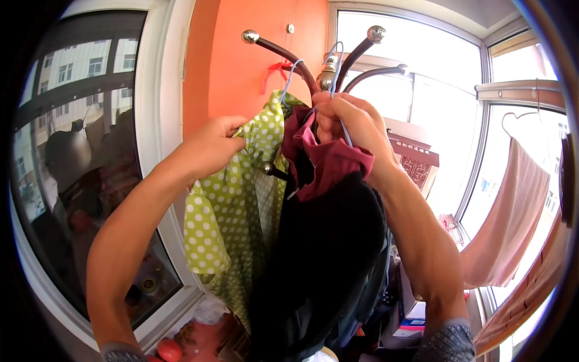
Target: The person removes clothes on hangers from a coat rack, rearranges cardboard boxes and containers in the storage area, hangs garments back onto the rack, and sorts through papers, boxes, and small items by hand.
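A green polka-dot garment [241, 199] hangs on a light blue hanger [291, 75] from an arm of the dark coat rack [356, 63]. My left hand [217, 142] pinches this garment at its shoulder, fingers closed on the cloth. To its right is a black garment [325, 253] with a maroon collar [332, 157], on another blue hanger [344, 130]. My right hand [356, 120] is closed around that hanger just above the collar. The hanger's hook rises beside the middle of the rack; whether it rests on the rack I cannot tell.
A glass window [78, 163] in a white frame stands on the left, beside an orange wall [253, 78]. At right, a pinkish towel [506, 217] hangs near bright windows. Boxes [413, 301] are stacked low at right; a red ball-like object [169, 350] lies on the floor.
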Available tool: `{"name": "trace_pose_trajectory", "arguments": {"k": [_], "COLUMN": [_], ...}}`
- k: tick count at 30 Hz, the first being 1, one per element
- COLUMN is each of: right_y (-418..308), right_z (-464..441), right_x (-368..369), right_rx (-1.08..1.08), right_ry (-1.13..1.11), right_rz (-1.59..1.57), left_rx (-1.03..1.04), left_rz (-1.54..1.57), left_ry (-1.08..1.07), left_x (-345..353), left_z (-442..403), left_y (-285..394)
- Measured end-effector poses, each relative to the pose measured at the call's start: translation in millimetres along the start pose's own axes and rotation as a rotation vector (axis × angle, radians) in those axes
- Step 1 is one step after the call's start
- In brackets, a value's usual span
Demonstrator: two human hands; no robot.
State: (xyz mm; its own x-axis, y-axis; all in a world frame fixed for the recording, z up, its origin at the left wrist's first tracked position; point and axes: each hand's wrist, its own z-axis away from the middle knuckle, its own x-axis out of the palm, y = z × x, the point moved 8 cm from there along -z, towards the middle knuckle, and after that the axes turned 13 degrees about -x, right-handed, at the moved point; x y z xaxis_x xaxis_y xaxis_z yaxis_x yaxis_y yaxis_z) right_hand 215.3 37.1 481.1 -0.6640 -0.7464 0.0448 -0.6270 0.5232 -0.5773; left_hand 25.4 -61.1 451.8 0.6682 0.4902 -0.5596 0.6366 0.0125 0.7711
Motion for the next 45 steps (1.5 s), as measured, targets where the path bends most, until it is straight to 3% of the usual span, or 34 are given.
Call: {"name": "trace_pose_trajectory", "arguments": {"k": [3,7,9,15,23,25,31,33,37,38,39,45], "right_y": [2.2,8.9,11.3,5.1,6.7,-11.4,-37.4,-51.2,-90.7,-96.4,-101.8,-109.6], "right_z": [24.6,63.0,79.9,121.8,207.0,216.0,246.7,258.3,279.0,292.7,302.9,334.5], "right_x": [-19.2,-10.7,-1.3,-6.7,17.3,20.8,73.2,103.0,133.1,144.2,152.2,201.2], "right_rx": [-0.002,0.016,0.015,-0.112,-0.096,-0.364,-0.477,-0.296,-0.476,-0.282,-0.276,-0.256], "right_ry": [0.086,-0.002,0.012,-0.013,-0.328,-0.371,-0.348,-0.503,-0.479,-0.533,-0.533,-0.286], "right_rz": [0.006,-0.097,-0.186,-0.315,-0.484,-0.396,-0.703,-0.958,-0.941,-1.047,-1.051,-0.947], "left_rx": [0.066,0.07,0.134,0.007,0.091,0.038,-0.314,-0.36,-0.459,-0.484,-0.506,-0.627], "left_rz": [0.043,0.058,0.008,-0.012,0.097,0.065,-0.208,-0.329,-0.464,-0.461,-0.451,-0.378], "left_ry": [-0.013,-0.085,0.04,0.149,0.32,0.475,0.749,0.784,0.806,0.796,0.786,0.677], "left_x": [-2.7,-10.1,-24.3,-47.9,-120.6,-126.8,-130.7,-143.7,-139.6,-137.7,-136.0,-145.5], "left_z": [1.2,-19.3,-28.5,32.2,132.9,183.8,313.8,349.6,396.1,409.1,423.3,489.9], "left_y": [3.0,22.8,42.2,67.6,42.7,55.7,105.2,108.6,114.0,110.8,106.4,67.6]}}
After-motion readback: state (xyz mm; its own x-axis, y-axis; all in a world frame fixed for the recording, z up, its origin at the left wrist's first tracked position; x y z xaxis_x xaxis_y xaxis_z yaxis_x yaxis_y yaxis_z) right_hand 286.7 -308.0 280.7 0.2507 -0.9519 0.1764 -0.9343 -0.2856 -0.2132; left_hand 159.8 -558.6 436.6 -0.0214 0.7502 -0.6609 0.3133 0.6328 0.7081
